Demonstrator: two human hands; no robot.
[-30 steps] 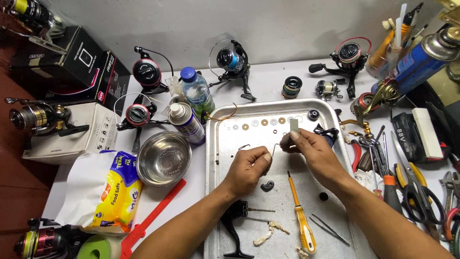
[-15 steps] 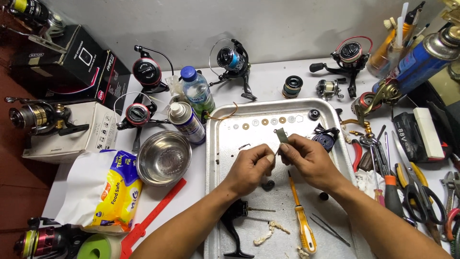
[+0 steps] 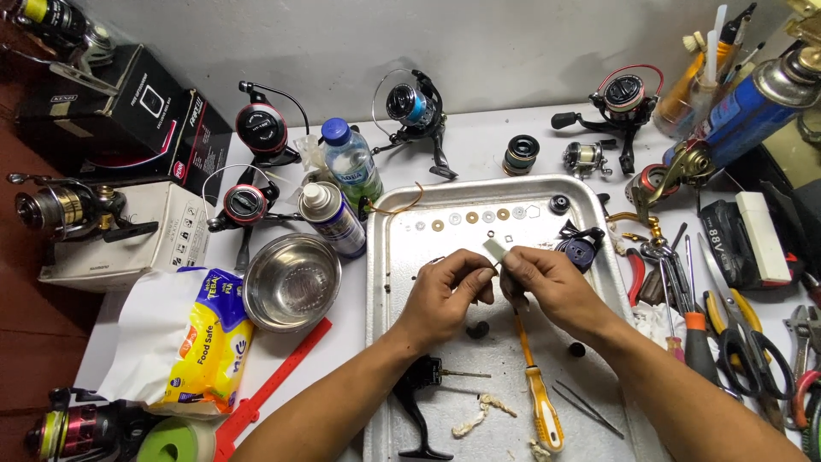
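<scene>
My left hand [image 3: 445, 295] and my right hand [image 3: 547, 287] meet over the middle of a metal tray [image 3: 393, 342]. Between their fingertips they pinch a small pale flat part [image 3: 494, 250] with a thin wire bail that pokes out by the left hand. A row of small washers [image 3: 470, 218] lies along the tray's far side. Under my hands sit a small dark part [image 3: 477, 329], a yellow-handled screwdriver [image 3: 540, 402], a black reel body with its shaft [image 3: 423, 389], tweezers [image 3: 586, 406] and bits of wadded tissue [image 3: 479, 415].
Left of the tray stand a steel bowl [image 3: 291, 282], a spray can [image 3: 332, 218], a water bottle [image 3: 351, 162], boxes and a tissue pack [image 3: 192, 342]. Several fishing reels [image 3: 415, 107] ring the table. Pliers, scissors and screwdrivers [image 3: 727, 342] lie at the right, by a blue gas canister [image 3: 740, 111].
Both hands have come a little nearer to me over the tray. The pale part has tilted between the fingertips. Everything else on the table is as it was.
</scene>
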